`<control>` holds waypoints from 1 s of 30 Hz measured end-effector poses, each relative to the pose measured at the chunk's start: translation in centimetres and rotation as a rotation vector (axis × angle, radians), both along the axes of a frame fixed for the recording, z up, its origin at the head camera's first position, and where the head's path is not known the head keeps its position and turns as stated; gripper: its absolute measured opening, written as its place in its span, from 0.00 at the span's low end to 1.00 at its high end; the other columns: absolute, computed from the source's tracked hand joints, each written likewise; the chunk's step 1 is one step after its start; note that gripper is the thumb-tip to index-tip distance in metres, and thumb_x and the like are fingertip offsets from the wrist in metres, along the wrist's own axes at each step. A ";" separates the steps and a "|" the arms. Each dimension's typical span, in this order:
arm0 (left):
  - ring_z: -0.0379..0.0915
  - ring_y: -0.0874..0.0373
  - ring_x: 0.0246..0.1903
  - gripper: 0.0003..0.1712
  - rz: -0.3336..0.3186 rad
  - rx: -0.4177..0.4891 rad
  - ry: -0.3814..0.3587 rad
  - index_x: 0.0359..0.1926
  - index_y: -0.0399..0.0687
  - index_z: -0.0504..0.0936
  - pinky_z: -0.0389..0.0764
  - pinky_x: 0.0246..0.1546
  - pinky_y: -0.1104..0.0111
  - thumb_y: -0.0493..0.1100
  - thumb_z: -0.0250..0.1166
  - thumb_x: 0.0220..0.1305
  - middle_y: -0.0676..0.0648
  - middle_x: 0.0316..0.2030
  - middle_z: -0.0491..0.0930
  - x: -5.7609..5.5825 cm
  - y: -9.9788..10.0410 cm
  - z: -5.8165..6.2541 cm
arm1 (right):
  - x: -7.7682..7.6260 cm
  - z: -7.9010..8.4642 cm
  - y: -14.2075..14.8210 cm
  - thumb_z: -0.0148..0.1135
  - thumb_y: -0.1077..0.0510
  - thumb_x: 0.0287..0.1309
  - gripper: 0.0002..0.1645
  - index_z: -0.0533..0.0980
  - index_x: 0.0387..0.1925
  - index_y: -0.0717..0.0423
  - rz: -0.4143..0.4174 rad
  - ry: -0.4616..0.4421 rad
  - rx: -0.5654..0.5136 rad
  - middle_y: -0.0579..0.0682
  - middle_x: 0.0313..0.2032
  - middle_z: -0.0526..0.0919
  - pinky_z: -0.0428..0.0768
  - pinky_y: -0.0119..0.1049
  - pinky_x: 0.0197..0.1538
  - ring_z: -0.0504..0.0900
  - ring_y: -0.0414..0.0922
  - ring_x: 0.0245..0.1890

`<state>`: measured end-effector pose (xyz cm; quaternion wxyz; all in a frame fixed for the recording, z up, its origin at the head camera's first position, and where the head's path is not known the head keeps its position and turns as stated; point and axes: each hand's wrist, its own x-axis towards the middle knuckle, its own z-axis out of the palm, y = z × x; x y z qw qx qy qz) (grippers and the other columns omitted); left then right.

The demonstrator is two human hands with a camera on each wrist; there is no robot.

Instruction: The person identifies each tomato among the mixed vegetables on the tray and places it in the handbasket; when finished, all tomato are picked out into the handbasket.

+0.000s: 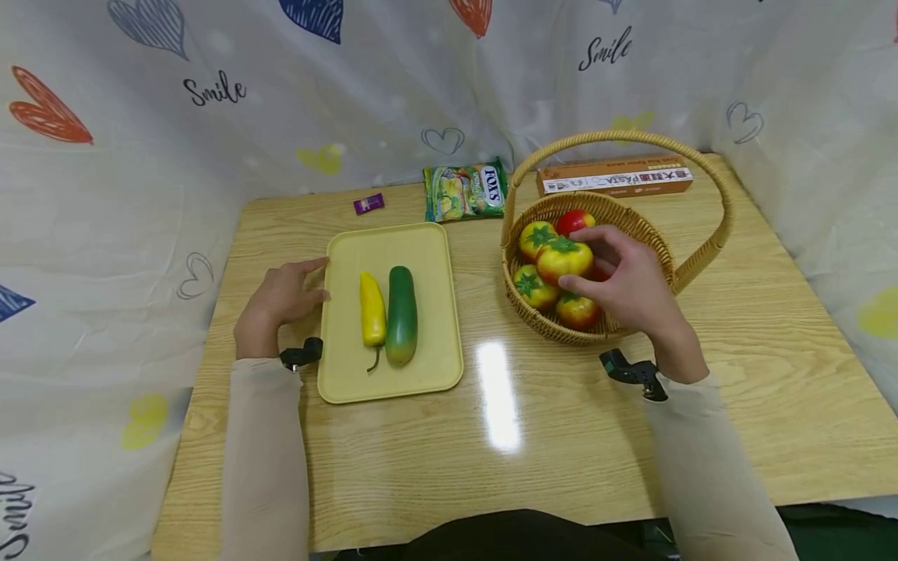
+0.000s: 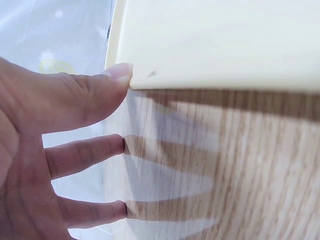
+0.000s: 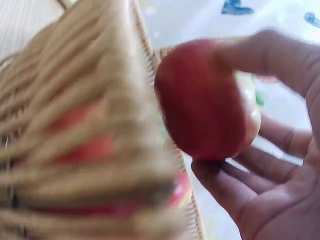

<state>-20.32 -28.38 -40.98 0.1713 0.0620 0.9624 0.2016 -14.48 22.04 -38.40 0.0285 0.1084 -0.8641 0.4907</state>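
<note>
My right hand [image 1: 634,284] holds a yellow-and-red tomato [image 1: 561,263] with a green leafy top between thumb and fingers, over the wicker basket [image 1: 522,312]. Its red underside shows in the right wrist view, beside the blurred basket wall. Several similar tomatoes lie in the basket, with a redder fruit [image 1: 575,221] at the back. On the left, my left hand [image 1: 281,300] touches the left edge of the yellow tray [image 1: 431,257]. Its thumb [image 2: 95,95] lies against the tray's rim, the other fingers spread. A yellow pepper [image 1: 372,312] and a green cucumber [image 1: 402,315] lie side by side on the tray.
Behind the tray are a small purple packet [image 1: 369,204] and a green FOX'S bag [image 1: 464,192]. A long brown pasta box [image 1: 617,178] lies behind the basket. The basket's tall handle [image 1: 610,138] arches above it. A patterned curtain [image 1: 393,93] borders the wooden table.
</note>
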 end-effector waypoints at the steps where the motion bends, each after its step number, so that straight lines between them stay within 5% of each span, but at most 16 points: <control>1: 0.51 0.20 0.68 0.38 -0.003 -0.003 -0.001 0.77 0.47 0.60 0.60 0.66 0.33 0.46 0.62 0.70 0.27 0.69 0.65 0.0 0.0 0.0 | -0.1 -0.1 0.2 0.78 0.55 0.51 0.33 0.74 0.58 0.55 -0.024 -0.015 0.016 0.51 0.58 0.78 0.80 0.35 0.58 0.80 0.50 0.59; 7: 0.51 0.21 0.69 0.38 -0.002 -0.004 -0.013 0.77 0.48 0.59 0.60 0.67 0.33 0.47 0.62 0.71 0.27 0.69 0.65 0.1 0.0 0.1 | -0.2 -0.5 1.0 0.77 0.47 0.52 0.37 0.72 0.58 0.59 -0.143 -0.044 0.188 0.60 0.57 0.80 0.80 0.52 0.59 0.80 0.57 0.57; 13: 0.55 0.24 0.68 0.38 0.005 0.001 -0.001 0.77 0.48 0.60 0.63 0.66 0.35 0.46 0.62 0.71 0.28 0.68 0.67 0.1 0.0 -0.2 | 0.0 -0.6 1.5 0.78 0.48 0.52 0.34 0.74 0.54 0.61 -0.178 0.020 0.371 0.61 0.50 0.82 0.76 0.52 0.50 0.78 0.58 0.46; 23: 0.57 0.26 0.68 0.37 0.004 0.013 0.005 0.77 0.48 0.61 0.64 0.66 0.36 0.45 0.62 0.70 0.28 0.68 0.66 0.1 0.2 -0.1 | -0.1 -1.1 1.3 0.76 0.45 0.54 0.34 0.76 0.56 0.60 -0.171 0.041 0.420 0.60 0.50 0.83 0.76 0.51 0.47 0.78 0.57 0.43; 30: 0.52 0.23 0.69 0.37 0.011 0.008 0.006 0.77 0.48 0.61 0.59 0.67 0.34 0.45 0.62 0.70 0.28 0.69 0.64 0.1 0.2 -0.3 | -0.3 -1.0 1.4 0.74 0.54 0.56 0.15 0.81 0.40 0.59 -0.178 0.070 0.470 0.58 0.37 0.84 0.72 0.48 0.41 0.76 0.54 0.36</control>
